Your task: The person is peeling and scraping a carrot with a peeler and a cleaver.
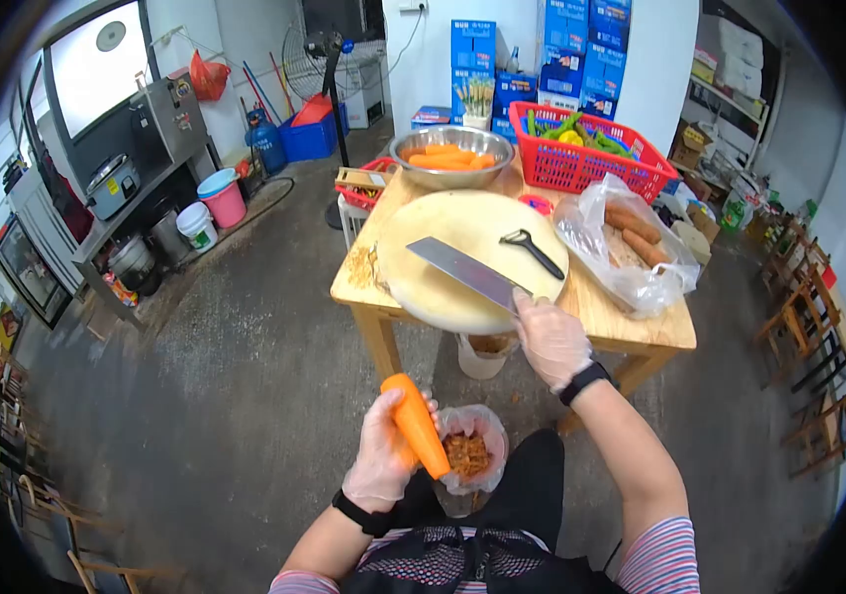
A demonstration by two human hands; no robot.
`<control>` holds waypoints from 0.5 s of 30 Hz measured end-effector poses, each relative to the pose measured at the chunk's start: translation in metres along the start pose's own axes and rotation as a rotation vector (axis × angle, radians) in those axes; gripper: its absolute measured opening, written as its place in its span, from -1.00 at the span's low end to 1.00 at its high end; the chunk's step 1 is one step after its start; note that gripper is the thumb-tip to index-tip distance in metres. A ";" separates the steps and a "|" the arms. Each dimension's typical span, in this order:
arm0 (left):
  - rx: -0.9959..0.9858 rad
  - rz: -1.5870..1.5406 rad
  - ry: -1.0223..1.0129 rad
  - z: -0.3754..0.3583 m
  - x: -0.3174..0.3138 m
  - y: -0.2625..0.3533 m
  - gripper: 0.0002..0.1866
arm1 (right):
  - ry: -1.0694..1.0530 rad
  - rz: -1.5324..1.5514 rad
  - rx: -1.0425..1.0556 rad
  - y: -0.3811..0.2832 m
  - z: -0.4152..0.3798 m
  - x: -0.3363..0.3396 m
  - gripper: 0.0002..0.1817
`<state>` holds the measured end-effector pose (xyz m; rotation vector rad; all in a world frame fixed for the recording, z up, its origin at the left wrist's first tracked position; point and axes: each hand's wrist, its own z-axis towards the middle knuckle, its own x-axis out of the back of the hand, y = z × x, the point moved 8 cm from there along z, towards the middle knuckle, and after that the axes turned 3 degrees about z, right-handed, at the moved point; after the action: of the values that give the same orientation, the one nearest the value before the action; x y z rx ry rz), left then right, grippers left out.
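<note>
A peeled orange carrot is held in my gloved left hand, beside and above a lined bin of peelings. My gloved right hand grips a cleaver by its handle, the blade over the round cutting board. A black peeler lies on the board's right part. Behind the board, a metal bowl holds peeled carrots. Unpeeled carrots are in a clear plastic bag to the right.
The wooden table bears a red basket of green vegetables. A white bucket stands under its front edge. Blue boxes are stacked behind. At the left are a metal counter and buckets; wooden chairs stand at the right.
</note>
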<state>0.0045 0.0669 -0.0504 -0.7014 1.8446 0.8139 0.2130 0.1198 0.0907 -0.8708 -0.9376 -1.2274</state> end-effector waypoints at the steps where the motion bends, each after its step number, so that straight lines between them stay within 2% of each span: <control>1: -0.008 0.001 -0.016 -0.001 -0.003 0.001 -0.46 | 0.015 -0.008 0.008 0.000 0.015 -0.006 -0.60; 3: -0.047 -0.031 0.101 -0.007 0.004 0.004 -0.47 | 0.010 -0.051 0.031 -0.001 0.042 -0.024 -0.63; 10: -0.167 -0.084 0.147 -0.007 0.015 0.028 -0.50 | 0.033 -0.119 0.044 -0.003 0.094 -0.057 -0.57; 14: -0.192 -0.134 0.111 -0.001 0.012 0.029 -0.59 | 0.060 -0.254 0.111 -0.015 0.088 -0.061 -0.59; 15: -0.200 -0.149 0.060 0.003 0.010 0.029 -0.58 | 0.128 -0.173 0.173 -0.032 0.077 -0.044 -0.57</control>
<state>-0.0197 0.0861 -0.0535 -0.9877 1.7551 0.8949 0.1686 0.2024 0.0802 -0.5771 -1.0152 -1.3116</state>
